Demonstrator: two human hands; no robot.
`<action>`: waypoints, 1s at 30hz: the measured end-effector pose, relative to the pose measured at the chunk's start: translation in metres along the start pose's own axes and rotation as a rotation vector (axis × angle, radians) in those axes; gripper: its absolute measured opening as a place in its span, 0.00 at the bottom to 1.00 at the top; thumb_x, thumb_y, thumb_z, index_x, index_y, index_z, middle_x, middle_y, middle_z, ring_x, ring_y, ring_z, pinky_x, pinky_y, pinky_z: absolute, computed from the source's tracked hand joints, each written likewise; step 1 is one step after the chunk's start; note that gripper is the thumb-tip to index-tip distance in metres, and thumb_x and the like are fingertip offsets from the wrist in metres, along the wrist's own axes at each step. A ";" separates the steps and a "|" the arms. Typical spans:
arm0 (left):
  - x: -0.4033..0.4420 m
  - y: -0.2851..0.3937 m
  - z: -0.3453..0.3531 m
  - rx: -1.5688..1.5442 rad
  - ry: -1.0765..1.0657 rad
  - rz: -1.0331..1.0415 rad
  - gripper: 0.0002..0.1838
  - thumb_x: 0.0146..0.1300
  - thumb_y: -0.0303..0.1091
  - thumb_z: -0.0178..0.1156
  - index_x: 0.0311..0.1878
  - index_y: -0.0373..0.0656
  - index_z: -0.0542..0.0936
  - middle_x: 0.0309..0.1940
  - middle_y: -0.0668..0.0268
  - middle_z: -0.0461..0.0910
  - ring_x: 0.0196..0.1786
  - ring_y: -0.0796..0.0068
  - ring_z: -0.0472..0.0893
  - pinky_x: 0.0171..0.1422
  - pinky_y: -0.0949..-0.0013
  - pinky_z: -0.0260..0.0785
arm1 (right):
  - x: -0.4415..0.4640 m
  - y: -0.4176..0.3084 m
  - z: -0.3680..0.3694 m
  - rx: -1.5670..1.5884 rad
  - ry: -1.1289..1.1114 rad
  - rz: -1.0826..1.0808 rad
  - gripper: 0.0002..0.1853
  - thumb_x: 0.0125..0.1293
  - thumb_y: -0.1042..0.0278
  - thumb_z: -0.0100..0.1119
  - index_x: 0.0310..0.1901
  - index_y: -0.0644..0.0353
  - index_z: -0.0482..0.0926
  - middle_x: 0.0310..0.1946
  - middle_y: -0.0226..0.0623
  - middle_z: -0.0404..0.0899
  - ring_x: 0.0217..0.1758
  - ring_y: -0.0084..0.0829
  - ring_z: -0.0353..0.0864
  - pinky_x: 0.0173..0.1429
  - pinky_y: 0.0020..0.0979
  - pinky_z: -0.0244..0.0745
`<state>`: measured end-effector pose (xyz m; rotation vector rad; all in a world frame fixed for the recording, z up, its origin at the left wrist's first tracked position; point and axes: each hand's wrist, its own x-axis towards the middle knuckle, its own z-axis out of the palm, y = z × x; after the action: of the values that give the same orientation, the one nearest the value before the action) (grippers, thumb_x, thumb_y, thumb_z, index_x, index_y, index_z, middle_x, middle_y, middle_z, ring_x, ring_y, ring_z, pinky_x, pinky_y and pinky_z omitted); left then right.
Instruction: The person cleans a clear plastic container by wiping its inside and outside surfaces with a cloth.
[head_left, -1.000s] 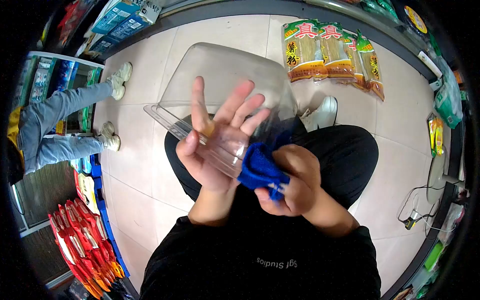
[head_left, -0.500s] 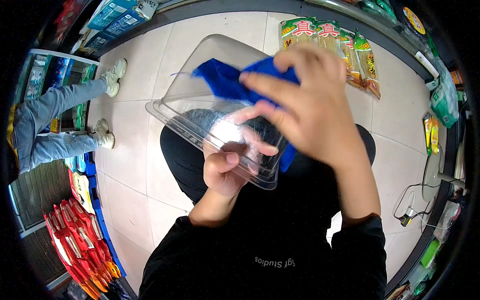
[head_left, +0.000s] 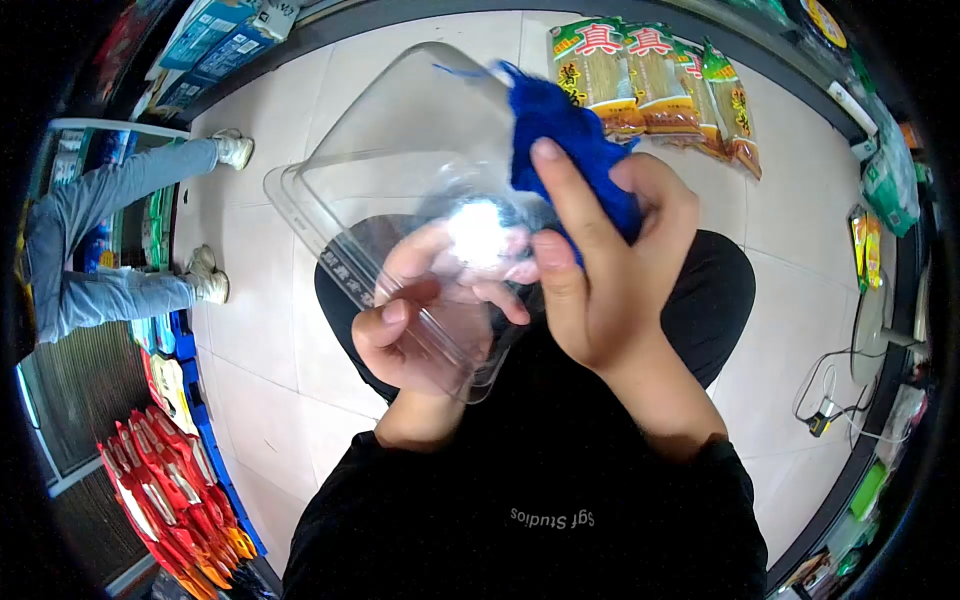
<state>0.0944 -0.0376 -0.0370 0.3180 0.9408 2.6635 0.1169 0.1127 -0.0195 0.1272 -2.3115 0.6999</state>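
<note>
A clear plastic container [head_left: 400, 125] is tilted above my lap, its rim toward the lower left. My left hand [head_left: 425, 320] grips it near the lower rim, the thumb outside and the other fingers seen through the clear plastic. Glare on the plastic blurs part of those fingers. A blue cloth [head_left: 575, 140] lies bunched against the container's right side. My right hand [head_left: 620, 260] is closed on the cloth, fingers pressing it to the plastic.
Several packs of noodles [head_left: 655, 85] lie on the tiled floor ahead. Red packages [head_left: 175, 490] are stacked at lower left. At the left stands another person [head_left: 120, 210] in jeans. A cable with a plug [head_left: 820, 422] lies at the right.
My right hand has moved down slightly and turned, and the cloth has shifted right and bunched up on the container's right side. My left hand and the container have moved a little left.
</note>
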 end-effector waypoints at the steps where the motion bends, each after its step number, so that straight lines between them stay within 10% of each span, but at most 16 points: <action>1: -0.001 -0.001 0.001 -0.061 -0.002 0.026 0.39 0.52 0.50 0.47 0.59 0.24 0.68 0.49 0.35 0.75 0.46 0.42 0.79 0.36 0.57 0.79 | 0.000 -0.003 0.002 -0.006 0.013 -0.008 0.22 0.65 0.55 0.51 0.57 0.55 0.78 0.47 0.45 0.62 0.51 0.41 0.61 0.59 0.36 0.56; 5: -0.003 0.003 0.010 -0.133 0.222 0.139 0.42 0.53 0.55 0.47 0.58 0.21 0.66 0.51 0.38 0.74 0.44 0.48 0.80 0.43 0.57 0.78 | -0.010 -0.010 0.010 0.164 0.062 -0.039 0.24 0.59 0.53 0.57 0.58 0.45 0.77 0.55 0.45 0.66 0.52 0.46 0.61 0.59 0.45 0.53; 7: -0.003 0.012 0.004 -0.129 0.232 0.098 0.42 0.55 0.57 0.45 0.62 0.26 0.62 0.58 0.42 0.69 0.57 0.49 0.73 0.62 0.52 0.67 | -0.022 -0.022 0.015 0.377 0.055 -0.042 0.24 0.58 0.56 0.58 0.58 0.46 0.76 0.56 0.45 0.66 0.52 0.42 0.65 0.60 0.46 0.54; 10: 0.005 0.026 -0.025 -0.274 -0.085 0.095 0.44 0.57 0.59 0.45 0.65 0.28 0.57 0.61 0.46 0.67 0.60 0.48 0.70 0.69 0.44 0.57 | -0.043 -0.041 0.033 0.644 -0.059 -0.120 0.25 0.56 0.57 0.60 0.58 0.49 0.76 0.51 0.42 0.67 0.48 0.41 0.69 0.55 0.43 0.63; 19: -0.005 0.057 -0.044 -0.391 -0.026 0.079 0.40 0.55 0.50 0.61 0.66 0.35 0.61 0.62 0.51 0.68 0.63 0.54 0.70 0.69 0.53 0.63 | -0.069 0.015 0.101 0.572 0.037 0.421 0.08 0.56 0.71 0.57 0.37 0.62 0.73 0.37 0.45 0.72 0.41 0.49 0.71 0.46 0.43 0.66; 24: -0.004 0.050 -0.068 -0.348 0.126 0.113 0.38 0.54 0.46 0.63 0.66 0.39 0.62 0.62 0.53 0.68 0.58 0.57 0.73 0.64 0.55 0.66 | -0.046 -0.041 0.077 0.769 0.150 0.143 0.10 0.47 0.68 0.63 0.22 0.56 0.69 0.26 0.39 0.66 0.30 0.43 0.67 0.33 0.43 0.61; 30: -0.029 0.042 -0.082 -0.279 0.254 -0.071 0.40 0.54 0.59 0.59 0.61 0.34 0.69 0.56 0.53 0.72 0.58 0.57 0.71 0.55 0.56 0.71 | -0.010 -0.029 0.074 0.449 0.191 -0.089 0.18 0.50 0.65 0.65 0.46 0.43 0.83 0.28 0.29 0.67 0.31 0.31 0.69 0.33 0.34 0.65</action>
<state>0.0885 -0.1261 -0.0758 -0.1160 0.6182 2.7635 0.0881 0.0486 -0.0579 0.3496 -1.9248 1.1238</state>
